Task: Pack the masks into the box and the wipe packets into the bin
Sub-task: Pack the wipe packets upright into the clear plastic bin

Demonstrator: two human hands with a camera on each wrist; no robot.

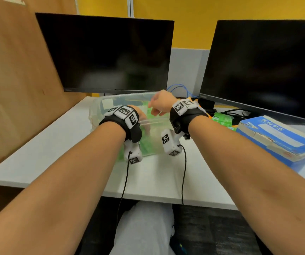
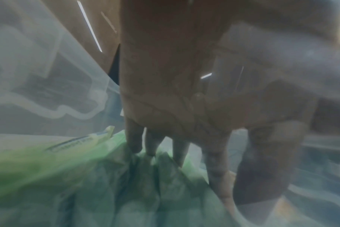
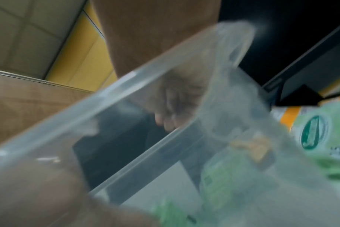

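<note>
A clear plastic bin (image 1: 96, 111) stands mid-desk with green wipe packets (image 1: 145, 145) inside. My left hand (image 1: 145, 126) reaches down into the bin. In the left wrist view its straight fingers (image 2: 135, 144) press on the green packets (image 2: 126, 184). My right hand (image 1: 156, 111) hovers over the bin's far right part, fingers loosely curled, nothing in it. The right wrist view shows its fingertips (image 3: 165, 121) through the bin rim (image 3: 126, 86). More green packets (image 1: 222, 119) lie on the desk to the right. The blue KN95 box (image 1: 276, 137) sits at the right edge. No mask shows.
Two dark monitors (image 1: 111, 52) stand behind the bin, the second one (image 1: 267, 67) over the box. A brown partition (image 1: 15, 80) walls off the left. Blue and black cables (image 1: 183, 89) run behind the bin. White desk (image 1: 56, 144) lies bare at the left front.
</note>
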